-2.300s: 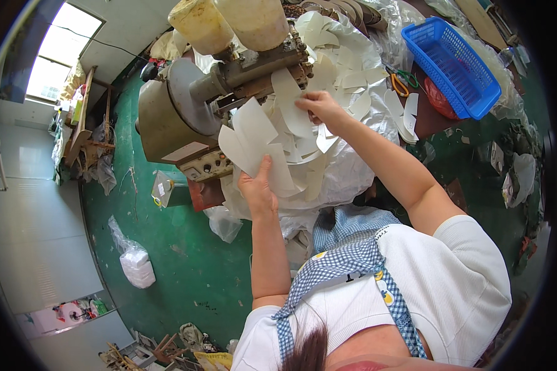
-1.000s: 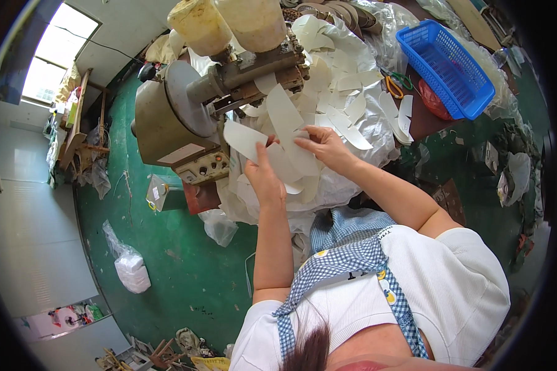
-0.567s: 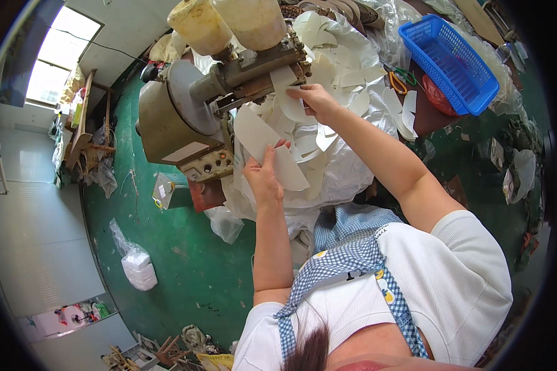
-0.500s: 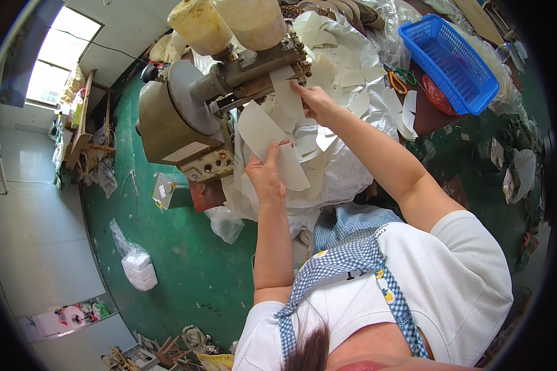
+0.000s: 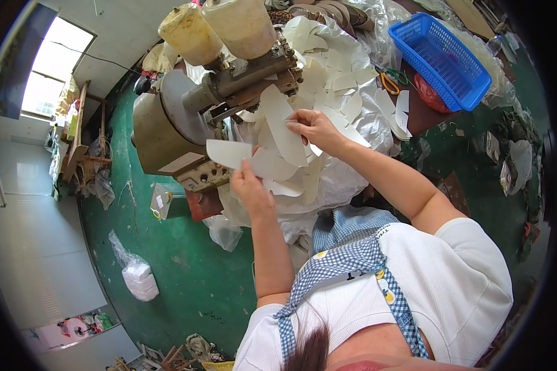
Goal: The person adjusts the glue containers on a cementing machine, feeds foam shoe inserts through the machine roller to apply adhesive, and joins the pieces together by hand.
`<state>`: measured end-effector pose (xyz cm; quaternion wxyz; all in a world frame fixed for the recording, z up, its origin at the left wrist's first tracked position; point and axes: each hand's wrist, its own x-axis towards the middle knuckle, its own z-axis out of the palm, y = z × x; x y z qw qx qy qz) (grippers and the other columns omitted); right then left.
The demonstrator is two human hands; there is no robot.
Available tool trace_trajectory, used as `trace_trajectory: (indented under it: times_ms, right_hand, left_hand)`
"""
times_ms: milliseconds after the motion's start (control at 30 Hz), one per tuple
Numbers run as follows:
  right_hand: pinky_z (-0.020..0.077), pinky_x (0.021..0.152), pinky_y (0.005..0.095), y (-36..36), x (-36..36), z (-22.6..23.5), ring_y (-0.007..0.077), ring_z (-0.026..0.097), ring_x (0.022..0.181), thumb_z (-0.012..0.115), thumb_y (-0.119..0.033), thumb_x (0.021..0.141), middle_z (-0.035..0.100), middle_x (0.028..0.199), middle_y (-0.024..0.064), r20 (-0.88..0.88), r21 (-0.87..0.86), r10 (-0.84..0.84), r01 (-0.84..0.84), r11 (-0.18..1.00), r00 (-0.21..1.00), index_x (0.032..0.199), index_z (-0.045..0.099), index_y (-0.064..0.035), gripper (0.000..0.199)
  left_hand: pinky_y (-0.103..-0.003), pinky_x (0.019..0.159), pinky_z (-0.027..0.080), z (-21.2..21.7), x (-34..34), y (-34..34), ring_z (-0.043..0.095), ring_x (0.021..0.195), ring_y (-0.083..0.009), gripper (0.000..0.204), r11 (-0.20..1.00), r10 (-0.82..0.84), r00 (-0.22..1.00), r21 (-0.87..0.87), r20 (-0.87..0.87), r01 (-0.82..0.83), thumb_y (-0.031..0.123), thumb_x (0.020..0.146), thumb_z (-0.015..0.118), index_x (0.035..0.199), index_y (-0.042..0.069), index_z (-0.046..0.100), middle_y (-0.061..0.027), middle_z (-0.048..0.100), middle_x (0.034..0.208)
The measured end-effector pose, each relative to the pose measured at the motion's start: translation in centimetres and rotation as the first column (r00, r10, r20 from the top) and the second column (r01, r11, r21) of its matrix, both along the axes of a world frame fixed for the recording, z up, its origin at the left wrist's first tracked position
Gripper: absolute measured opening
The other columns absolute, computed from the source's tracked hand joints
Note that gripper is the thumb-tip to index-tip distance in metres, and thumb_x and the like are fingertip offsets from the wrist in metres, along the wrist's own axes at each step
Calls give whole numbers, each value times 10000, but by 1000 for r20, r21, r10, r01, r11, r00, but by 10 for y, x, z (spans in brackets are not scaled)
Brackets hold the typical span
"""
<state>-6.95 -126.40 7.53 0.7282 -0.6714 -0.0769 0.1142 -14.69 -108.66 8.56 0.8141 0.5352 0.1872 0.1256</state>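
**Both your hands hold white pieces in front of the machine**

In your right hand [image 5: 316, 131] is a long white flat piece with rounded edges [image 5: 281, 123], pinched at its side between thumb and fingers. It lies aslant, with its upper end near the machine's head; whether the two touch, you cannot tell from here. Your left hand [image 5: 252, 188] has its thumb closed over a small fan of white flat pieces [image 5: 230, 154], with fingertips showing behind them. The fan sits just left of the long piece and lower than it; how many pieces make it up is unclear.

Beneath and beyond your hands, a loose heap of similar pale cut pieces [image 5: 335, 67] spreads over a crinkled white plastic sheet [image 5: 353, 166]. To the left stands the olive-green metal machine [image 5: 158, 133], its thick arm reaching right above your fingers and two stained, whitish plastic containers [image 5: 240, 26] mounted on top.

To the right of the heap, scissors with an orange handle [image 5: 388, 84] lie near a perforated blue plastic basket [image 5: 470, 93], and a red plastic bag [image 5: 428, 94] sits against the basket's near side. Farther off, a clear bag of white material [image 5: 140, 281] rests on the green floor [image 5: 185, 278].
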Motion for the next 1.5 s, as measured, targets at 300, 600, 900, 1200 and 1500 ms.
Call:
trace_trajectory:
  times_ms: [300,600,900,1200,1500]
  right_hand:
    - [368,433,266,17,63,-6,136,505,499,621,-293,816,577,671,58,-314,44,-67,85,995,947,954,619,11,334]
    - [436,584,287,5,-35,6,139,531,652,686,-307,796,617,783,73,3,-312,140,-132,941,990,973,605,-8,356]
    - [440,572,235,-6,-29,1,51,513,641,680,-163,799,616,702,20,-18,-37,-150,149,988,989,854,622,30,209]
    - [446,587,293,-32,21,-2,107,522,637,683,-173,754,615,680,62,-16,-85,-54,52,995,998,816,598,54,250]
    - [449,562,311,-50,44,-2,130,531,604,680,-191,711,581,639,58,-223,-57,-215,207,977,951,734,621,29,228]
  left_hand:
    - [-303,745,537,10,-4,-12,648,890,-199,202,998,14,1000,65,-7,-13,83,903,563,1073,-17,514,-112,623,1023]
    - [-199,555,382,-18,32,-21,473,580,-43,177,985,15,997,175,-70,-3,118,804,719,698,32,605,21,592,684]
    - [-223,604,418,2,51,-34,519,748,-76,290,945,-229,972,226,-54,235,250,873,656,992,-7,594,-25,606,882]
    - [-310,774,521,-7,20,-44,591,1002,-196,325,954,-262,950,103,-169,282,243,964,491,1176,-3,500,-110,579,1138]
    - [-299,750,527,-23,2,-58,625,930,-187,266,945,-295,918,62,-264,322,220,957,503,1108,7,554,-122,640,1023]
